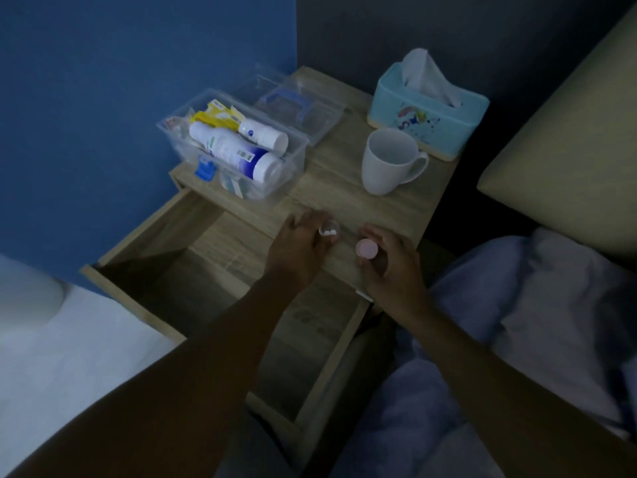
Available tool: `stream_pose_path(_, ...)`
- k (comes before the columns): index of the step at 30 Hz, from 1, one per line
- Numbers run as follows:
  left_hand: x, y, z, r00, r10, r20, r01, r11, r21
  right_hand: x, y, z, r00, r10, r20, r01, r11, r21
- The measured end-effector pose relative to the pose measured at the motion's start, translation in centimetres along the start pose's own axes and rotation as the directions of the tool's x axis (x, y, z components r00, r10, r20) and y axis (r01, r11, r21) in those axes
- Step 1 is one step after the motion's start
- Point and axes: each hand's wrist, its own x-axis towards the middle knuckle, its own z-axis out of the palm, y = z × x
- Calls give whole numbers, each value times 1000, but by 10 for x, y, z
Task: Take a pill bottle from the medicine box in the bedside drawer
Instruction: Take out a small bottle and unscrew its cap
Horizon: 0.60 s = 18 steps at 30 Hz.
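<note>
A small clear pill bottle (pixel 330 232) with white pills inside stands open on the front edge of the bedside table (pixel 348 201). My left hand (pixel 300 246) is wrapped around its side. My right hand (pixel 389 267) holds its pink cap (pixel 366 249) just to the right of the bottle. The clear medicine box (pixel 238 150) sits open on the table's left side, holding white bottles and a yellow packet. Its lid (pixel 303 108) lies behind it. The drawer (pixel 179 270) below is pulled out and looks bare inside.
A white mug (pixel 389 160) stands at the middle of the table, with a turquoise tissue box (pixel 427 108) behind it. A blue wall is on the left. Bed covers (pixel 517 305) and a pillow (pixel 568 132) lie to the right.
</note>
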Motion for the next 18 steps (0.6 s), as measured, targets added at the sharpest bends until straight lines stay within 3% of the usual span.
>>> stream_pose_path(9, -4, 1, 7, 1000, -6, -14, 6, 1000, -26, -2, -3, 0, 1000, -19, 2, 19, 1000, -12)
stream_pose_path(14, -5, 2, -4, 998, -48, 30, 51, 993, -103, 1, -6, -14, 995, 63, 78, -82, 958, 274)
stream_pose_path(18, -13, -16, -21, 996, 85, 2, -85, 994, 65, 19, -18, -35, 995, -12, -100, 29, 984, 176)
